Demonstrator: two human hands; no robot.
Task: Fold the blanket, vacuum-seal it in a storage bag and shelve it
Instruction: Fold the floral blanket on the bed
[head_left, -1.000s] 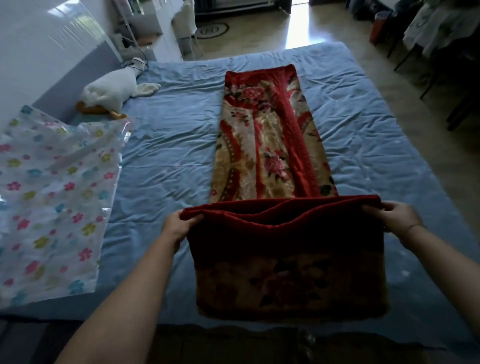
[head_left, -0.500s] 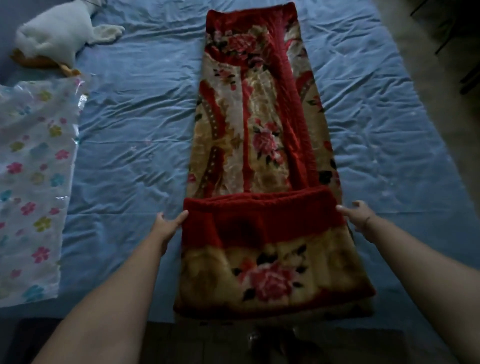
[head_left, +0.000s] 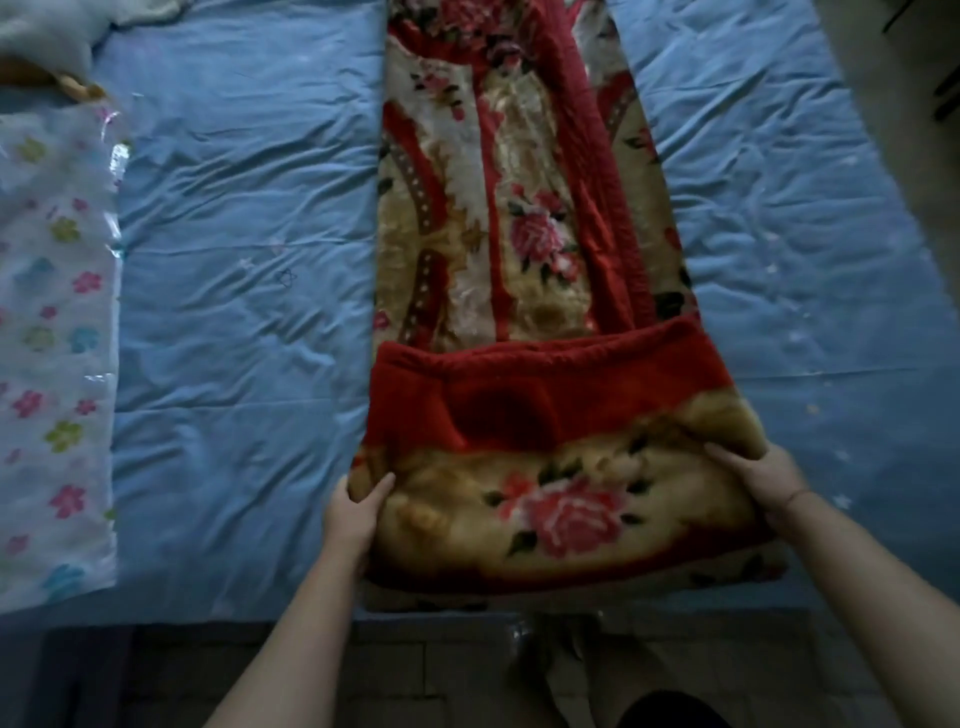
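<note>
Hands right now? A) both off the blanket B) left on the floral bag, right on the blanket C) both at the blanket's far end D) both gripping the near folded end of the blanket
D: the left hand and right hand each hold one side of the blanket at its near folded end.

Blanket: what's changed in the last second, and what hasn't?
The near end of the blanket, held raised by its red edge a second ago, now lies folded flat over the strip. The left hand and right hand let go of that edge, slid back toward the person and grip the fold's sides. The long strip, storage bag and plush toy stayed put.
</note>
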